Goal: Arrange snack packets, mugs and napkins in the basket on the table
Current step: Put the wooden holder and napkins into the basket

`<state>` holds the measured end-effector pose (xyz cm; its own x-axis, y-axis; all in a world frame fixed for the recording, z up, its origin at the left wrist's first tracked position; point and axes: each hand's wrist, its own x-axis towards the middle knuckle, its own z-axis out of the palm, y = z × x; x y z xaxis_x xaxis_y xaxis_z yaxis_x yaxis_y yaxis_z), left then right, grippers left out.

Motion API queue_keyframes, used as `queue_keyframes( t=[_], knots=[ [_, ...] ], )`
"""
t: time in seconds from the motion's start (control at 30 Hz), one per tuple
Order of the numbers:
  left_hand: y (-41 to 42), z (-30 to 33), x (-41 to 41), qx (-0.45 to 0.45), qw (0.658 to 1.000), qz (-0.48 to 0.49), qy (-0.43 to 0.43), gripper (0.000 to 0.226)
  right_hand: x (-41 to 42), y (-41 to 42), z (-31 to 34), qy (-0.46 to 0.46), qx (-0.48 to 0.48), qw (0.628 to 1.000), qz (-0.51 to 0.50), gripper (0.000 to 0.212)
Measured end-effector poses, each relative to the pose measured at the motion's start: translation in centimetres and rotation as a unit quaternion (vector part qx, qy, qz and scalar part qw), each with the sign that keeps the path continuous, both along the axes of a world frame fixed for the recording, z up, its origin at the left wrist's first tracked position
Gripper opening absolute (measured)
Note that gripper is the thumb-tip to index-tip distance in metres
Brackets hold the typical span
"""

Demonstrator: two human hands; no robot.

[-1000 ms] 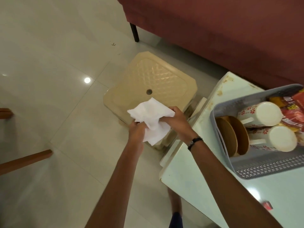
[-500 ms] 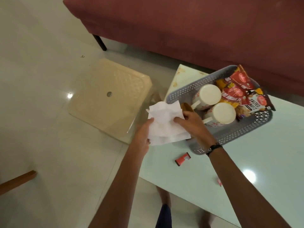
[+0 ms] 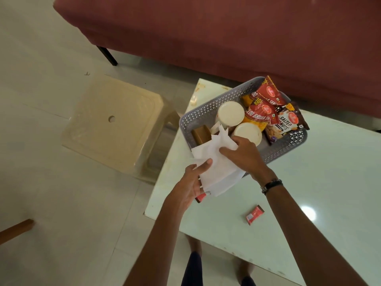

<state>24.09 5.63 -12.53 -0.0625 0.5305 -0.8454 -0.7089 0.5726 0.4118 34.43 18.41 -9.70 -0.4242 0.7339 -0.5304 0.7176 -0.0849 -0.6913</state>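
A: What has changed in the last second?

B: The white napkins (image 3: 216, 168) were being handled out over the beige plastic stool (image 3: 115, 124). Now they hang over the near left corner of the grey perforated basket (image 3: 198, 116), with their upper edge already inside its rim. The view has swung round to the bench (image 3: 309, 182) with them.

A: And the fingers?

B: Both hands are grasping the napkins. The left hand (image 3: 190, 182) pinches the lower left edge with its thumb on top. The right hand (image 3: 244, 153) has its fingers curled over the upper right part.

A: So where does the task stand?

B: I judge the napkins to be the last group to go in, and they only need lowering into the corner.

A: What does the basket hold?

B: Two white mugs (image 3: 231, 113) lie on their sides in the middle. Red and brown snack packets (image 3: 268, 112) stand packed at the far right end, one of them salted nuts. Something brown (image 3: 201, 134) sits at the left end beside the napkins, though I cannot tell what it is.

A: Anything outside it?

B: A small red wrapper (image 3: 255, 215) lies on the bench near the right forearm. Another bit of red (image 3: 201, 197) shows under the left hand.
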Motion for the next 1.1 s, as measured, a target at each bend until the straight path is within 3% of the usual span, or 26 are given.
queue_keyframes(
  t=[0.13,0.3,0.37,0.47,0.57,0.63,0.73,0.8,1.03,1.1],
  knots=[
    [1.5,0.3,0.9,-0.020,0.996,0.053,0.068,0.095,1.0,0.9,0.7,0.009,-0.030,0.999,0.034,0.032],
    [2.6,1.0,2.3,-0.039,0.989,0.029,0.136,0.114,1.2,0.5,1.3,-0.047,0.083,0.994,0.062,0.034],
    [3.0,0.9,2.7,-0.022,0.984,0.021,0.175,0.109,1.0,0.0,1.4,-0.070,0.120,0.986,0.087,0.035],
    [2.0,0.4,2.9,0.045,0.993,0.038,0.101,0.087,0.8,-0.1,1.3,-0.127,0.177,0.971,0.095,0.038],
    [0.8,0.3,3.5,0.043,0.994,0.016,0.095,0.112,1.0,0.6,1.5,-0.139,0.191,0.967,0.096,0.039],
    [0.4,0.0,3.8,0.011,0.993,0.027,0.112,0.130,1.1,0.5,1.9,-0.119,0.184,0.968,0.123,0.038],
    [0.0,0.1,3.6,-0.007,0.995,0.084,0.059,0.103,1.0,-0.1,2.3,-0.067,0.164,0.971,0.163,0.036],
    [-0.4,-0.3,3.2,-0.011,0.993,0.103,0.055,0.098,1.1,-0.2,2.5,-0.034,0.139,0.977,0.160,0.036],
    [-0.6,0.0,2.1,-0.004,0.984,0.169,0.058,0.056,2.2,0.0,2.6,0.049,-0.072,0.996,0.022,0.033],
    [-0.5,0.5,1.9,0.005,0.981,0.187,0.044,0.067,2.2,-0.2,2.1,0.030,-0.082,0.996,-0.001,0.030]
  ],
)
